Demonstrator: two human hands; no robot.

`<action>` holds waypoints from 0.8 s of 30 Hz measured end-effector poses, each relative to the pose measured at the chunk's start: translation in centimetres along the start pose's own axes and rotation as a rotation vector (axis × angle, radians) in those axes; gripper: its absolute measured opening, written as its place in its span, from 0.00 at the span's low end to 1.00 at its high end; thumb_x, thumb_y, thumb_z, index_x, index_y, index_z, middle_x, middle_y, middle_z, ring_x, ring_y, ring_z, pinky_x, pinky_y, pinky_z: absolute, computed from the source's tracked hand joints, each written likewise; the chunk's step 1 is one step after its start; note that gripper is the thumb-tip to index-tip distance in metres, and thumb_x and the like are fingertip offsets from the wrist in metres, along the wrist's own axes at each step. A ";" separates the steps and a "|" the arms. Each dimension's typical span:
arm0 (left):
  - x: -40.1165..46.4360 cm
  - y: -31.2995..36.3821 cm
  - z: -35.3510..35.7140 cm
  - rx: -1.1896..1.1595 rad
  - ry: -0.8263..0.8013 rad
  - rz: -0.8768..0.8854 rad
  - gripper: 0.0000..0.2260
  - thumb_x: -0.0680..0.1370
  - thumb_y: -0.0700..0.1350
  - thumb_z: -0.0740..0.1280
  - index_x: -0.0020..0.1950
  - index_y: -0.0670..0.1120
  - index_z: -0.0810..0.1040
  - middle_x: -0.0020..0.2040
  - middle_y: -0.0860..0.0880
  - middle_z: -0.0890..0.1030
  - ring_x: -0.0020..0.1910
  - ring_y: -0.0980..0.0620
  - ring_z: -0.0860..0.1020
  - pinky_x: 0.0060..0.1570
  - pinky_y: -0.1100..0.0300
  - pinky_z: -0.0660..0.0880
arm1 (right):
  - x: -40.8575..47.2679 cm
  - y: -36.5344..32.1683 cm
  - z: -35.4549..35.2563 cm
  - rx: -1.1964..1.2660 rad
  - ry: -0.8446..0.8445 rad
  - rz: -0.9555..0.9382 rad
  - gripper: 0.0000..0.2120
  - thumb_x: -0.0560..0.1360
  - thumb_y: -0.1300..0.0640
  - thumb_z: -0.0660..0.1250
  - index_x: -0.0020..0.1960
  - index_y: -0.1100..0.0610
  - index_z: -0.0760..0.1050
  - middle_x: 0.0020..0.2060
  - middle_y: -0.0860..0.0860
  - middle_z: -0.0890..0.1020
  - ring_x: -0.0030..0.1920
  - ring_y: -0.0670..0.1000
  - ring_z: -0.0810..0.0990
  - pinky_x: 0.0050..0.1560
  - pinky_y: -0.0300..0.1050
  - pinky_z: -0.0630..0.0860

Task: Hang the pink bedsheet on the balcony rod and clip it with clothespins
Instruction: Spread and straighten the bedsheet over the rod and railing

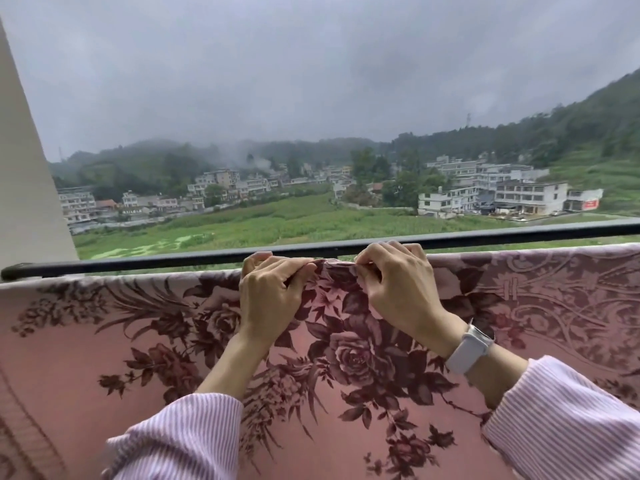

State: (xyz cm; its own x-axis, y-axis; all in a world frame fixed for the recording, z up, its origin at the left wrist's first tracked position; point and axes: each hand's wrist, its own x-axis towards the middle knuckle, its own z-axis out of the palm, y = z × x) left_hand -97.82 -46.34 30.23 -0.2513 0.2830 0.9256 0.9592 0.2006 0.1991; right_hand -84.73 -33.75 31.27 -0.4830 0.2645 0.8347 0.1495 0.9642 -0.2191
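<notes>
The pink bedsheet (104, 341), printed with dark red roses, hangs spread across the lower half of the view, its top edge just below a black balcony rod (156, 260). My left hand (270, 292) and my right hand (398, 289) pinch the sheet's top edge side by side at the middle, bunching a small fold between them right at the rod. A white watch sits on my right wrist. No clothespin is visible.
A pale wall or pillar (27, 188) rises at the left where the rod ends. Beyond the rod lie open air, green fields, white buildings and misty hills under a grey sky.
</notes>
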 end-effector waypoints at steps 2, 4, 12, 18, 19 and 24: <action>0.2 -1.4 -1.3 0.020 -0.048 -0.005 0.08 0.71 0.52 0.67 0.44 0.50 0.83 0.41 0.55 0.84 0.44 0.57 0.80 0.59 0.57 0.63 | -0.1 -0.4 0.3 0.009 0.019 -0.018 0.02 0.71 0.55 0.67 0.42 0.53 0.78 0.40 0.47 0.82 0.45 0.51 0.78 0.51 0.47 0.68; 0.4 -3.3 -3.1 0.080 -0.111 -0.022 0.09 0.71 0.54 0.67 0.45 0.52 0.83 0.43 0.56 0.83 0.47 0.59 0.78 0.64 0.52 0.60 | 0.3 -0.9 0.9 0.021 -0.017 -0.044 0.06 0.73 0.52 0.65 0.45 0.51 0.79 0.43 0.46 0.82 0.47 0.49 0.78 0.50 0.46 0.69; 0.8 -5.3 -5.2 -0.015 -0.032 -0.183 0.04 0.70 0.38 0.72 0.40 0.47 0.84 0.37 0.56 0.80 0.42 0.55 0.78 0.50 0.49 0.75 | 2.0 -5.4 5.2 0.011 -0.124 -0.143 0.12 0.75 0.47 0.62 0.51 0.52 0.78 0.49 0.47 0.79 0.52 0.51 0.75 0.53 0.46 0.66; 0.6 -8.4 -7.9 0.054 -0.087 -0.126 0.03 0.72 0.43 0.70 0.43 0.47 0.83 0.40 0.56 0.81 0.42 0.57 0.77 0.53 0.46 0.71 | 2.7 -8.0 7.2 -0.001 -0.174 -0.223 0.12 0.76 0.50 0.58 0.53 0.53 0.76 0.49 0.49 0.78 0.51 0.52 0.75 0.52 0.47 0.68; 0.4 -9.7 -9.1 0.062 -0.096 -0.147 0.04 0.71 0.45 0.70 0.45 0.48 0.83 0.41 0.57 0.81 0.43 0.60 0.77 0.55 0.44 0.70 | 2.6 -8.5 7.6 -0.019 -0.184 -0.241 0.11 0.76 0.50 0.58 0.53 0.53 0.76 0.48 0.49 0.79 0.49 0.52 0.76 0.51 0.47 0.69; 0.3 -13.2 -11.8 0.022 -0.071 -0.140 0.04 0.69 0.42 0.72 0.43 0.48 0.84 0.35 0.59 0.81 0.42 0.64 0.77 0.53 0.52 0.72 | 2.6 -11.7 9.6 -0.074 -0.106 -0.201 0.11 0.75 0.48 0.62 0.50 0.52 0.78 0.42 0.48 0.82 0.41 0.52 0.80 0.45 0.48 0.74</action>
State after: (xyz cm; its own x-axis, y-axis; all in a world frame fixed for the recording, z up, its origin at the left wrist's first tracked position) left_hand -109.04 -60.01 31.70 -0.3913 0.3167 0.8641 0.9115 0.2627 0.3165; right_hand -96.07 -44.16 31.17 -0.5968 0.0712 0.7992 0.1016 0.9947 -0.0128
